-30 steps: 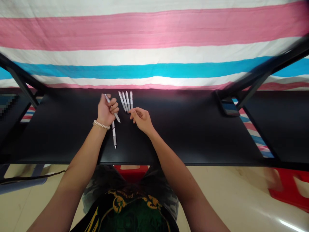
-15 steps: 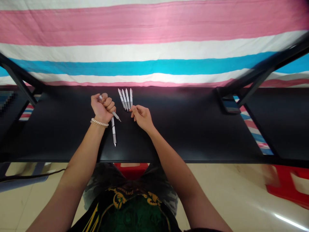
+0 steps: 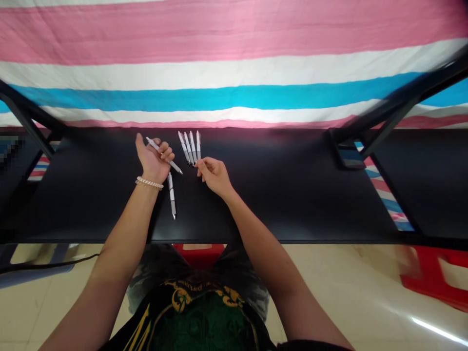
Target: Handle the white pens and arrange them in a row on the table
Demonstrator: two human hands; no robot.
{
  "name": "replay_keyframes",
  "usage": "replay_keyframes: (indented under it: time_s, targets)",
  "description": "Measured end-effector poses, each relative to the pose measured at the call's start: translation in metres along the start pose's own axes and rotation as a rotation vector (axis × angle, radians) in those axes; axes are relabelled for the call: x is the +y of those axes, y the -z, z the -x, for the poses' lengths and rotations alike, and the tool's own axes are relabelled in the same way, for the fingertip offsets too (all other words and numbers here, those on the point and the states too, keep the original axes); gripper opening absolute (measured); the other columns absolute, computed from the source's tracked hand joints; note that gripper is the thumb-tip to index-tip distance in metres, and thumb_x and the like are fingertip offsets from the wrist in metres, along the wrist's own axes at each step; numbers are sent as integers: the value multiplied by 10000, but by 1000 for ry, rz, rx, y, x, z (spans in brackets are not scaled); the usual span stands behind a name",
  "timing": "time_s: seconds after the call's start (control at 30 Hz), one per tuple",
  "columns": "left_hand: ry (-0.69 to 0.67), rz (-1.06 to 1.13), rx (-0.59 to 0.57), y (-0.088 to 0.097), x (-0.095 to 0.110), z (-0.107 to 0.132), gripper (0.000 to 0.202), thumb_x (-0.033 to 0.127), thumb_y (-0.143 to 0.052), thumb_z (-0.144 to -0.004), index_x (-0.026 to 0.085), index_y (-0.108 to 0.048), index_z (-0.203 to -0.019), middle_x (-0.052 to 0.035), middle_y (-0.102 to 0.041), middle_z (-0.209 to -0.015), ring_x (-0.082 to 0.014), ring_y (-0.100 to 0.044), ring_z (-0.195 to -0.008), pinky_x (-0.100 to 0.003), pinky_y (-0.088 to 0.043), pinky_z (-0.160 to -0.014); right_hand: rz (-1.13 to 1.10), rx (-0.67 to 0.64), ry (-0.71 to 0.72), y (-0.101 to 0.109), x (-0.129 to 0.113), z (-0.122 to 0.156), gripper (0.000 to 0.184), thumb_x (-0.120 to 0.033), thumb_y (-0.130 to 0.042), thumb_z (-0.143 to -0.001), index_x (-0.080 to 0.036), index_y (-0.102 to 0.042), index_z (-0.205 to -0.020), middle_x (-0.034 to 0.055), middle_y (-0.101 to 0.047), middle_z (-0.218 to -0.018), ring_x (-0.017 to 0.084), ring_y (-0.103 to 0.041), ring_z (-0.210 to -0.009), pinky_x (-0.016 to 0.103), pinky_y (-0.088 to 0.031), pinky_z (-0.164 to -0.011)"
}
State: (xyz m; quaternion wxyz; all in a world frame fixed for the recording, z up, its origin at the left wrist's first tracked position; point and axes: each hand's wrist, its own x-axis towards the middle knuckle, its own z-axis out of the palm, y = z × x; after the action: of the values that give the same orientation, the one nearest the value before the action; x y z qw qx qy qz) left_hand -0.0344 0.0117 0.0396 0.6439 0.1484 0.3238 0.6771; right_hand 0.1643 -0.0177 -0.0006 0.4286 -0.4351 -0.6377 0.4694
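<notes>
A white and grey click pen lies slantwise across the palm of my left hand. My fingers curl over its middle while the thumb stands away from it; the pen's point is toward the lower right. Just below that hand, a similar pen rests on the black table, point toward me. Several matching pens lie side by side farther back, points toward me. At the near end of this row is my right hand, its fingers bent and closed. The rightmost pen's tip is hidden by those fingertips.
The black table has a striped cloth hanging along its far side. Dark metal braces rise at both ends. A red plastic stool stands on the floor at the right.
My left hand has loosened from a fist: its thumb has lifted off the pen, and more of the pen shows. The right hand stays by the row of pens.
</notes>
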Motion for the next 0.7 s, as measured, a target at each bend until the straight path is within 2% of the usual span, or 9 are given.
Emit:
replay_keyframes:
  time_s: [0.07,0.13,0.17,0.27,0.37,0.43,0.5,0.6,0.7]
  targets:
    - [-58,-6,6,3,-2,-4,610,796,-369,-898,217,-522,-781,-18,-510,-627,-138,-510,-524,-271,-439,-518,18,-87,32,0,-3,2,456,-622,-594,-930,-178,-693,-883,18,-669,-693,114,-566,-577,234,-435,-563]
    - [-108,-78,14,7,-4,-8,677,843,-389,-850,209,-602,-955,-106,-643,-856,-206,-662,-788,-316,-527,-703,64,-198,73,-1,-6,6,382,-554,-642,-914,-180,-717,-907,12,-678,-712,113,-564,-601,236,-439,-597]
    - [-124,-132,15,9,-5,-9,712,857,-408,-828,220,-618,-1068,-141,-665,-997,-242,-681,-953,-342,-537,-805,93,-252,93,-2,-8,8,348,-522,-654,-911,-183,-729,-931,8,-685,-731,110,-561,-611,236,-438,-613]
    - [-150,-274,12,12,-7,-12,812,883,-431,-785,328,-539,-1367,-155,-594,-1334,-293,-566,-1305,-412,-474,-1027,188,-419,156,-8,-15,18,306,-464,-668,-918,-215,-732,-1084,-14,-702,-788,100,-559,-627,235,-414,-648]
    - [-160,-316,21,13,-11,-14,814,855,-465,-800,408,-433,-1479,-124,-499,-1482,-297,-491,-1401,-451,-419,-1101,321,-563,286,-19,-22,27,343,-454,-659,-940,-243,-703,-1208,-41,-678,-748,96,-551,-617,254,-359,-687]
    - [-157,-314,42,13,-13,-14,785,822,-509,-811,403,-436,-1471,-121,-490,-1491,-301,-490,-1407,-457,-405,-1116,451,-594,395,-27,-25,32,298,-455,-670,-938,-237,-726,-1135,-32,-667,-741,111,-560,-651,280,-315,-714]
    - [-163,-316,67,15,-15,-15,713,788,-553,-818,372,-505,-1396,-123,-527,-1446,-301,-525,-1378,-439,-417,-1108,569,-586,453,-32,-26,34,261,-463,-665,-937,-212,-729,-963,-6,-675,-773,132,-569,-695,299,-285,-720]
    - [-208,-332,104,16,-15,-15,560,739,-604,-830,308,-615,-1188,-114,-606,-1327,-294,-614,-1273,-395,-479,-1039,676,-525,434,-32,-24,32,237,-409,-655,-929,-193,-658,-831,19,-675,-801,151,-567,-719,305,-284,-706]
    - [-263,-330,147,16,-13,-16,416,636,-663,-843,252,-651,-1002,-97,-671,-1202,-261,-689,-1138,-334,-534,-929,664,-394,351,-25,-19,29,36,-232,-631,-878,-198,-622,-868,16,-660,-807,145,-549,-694,292,-312,-671]
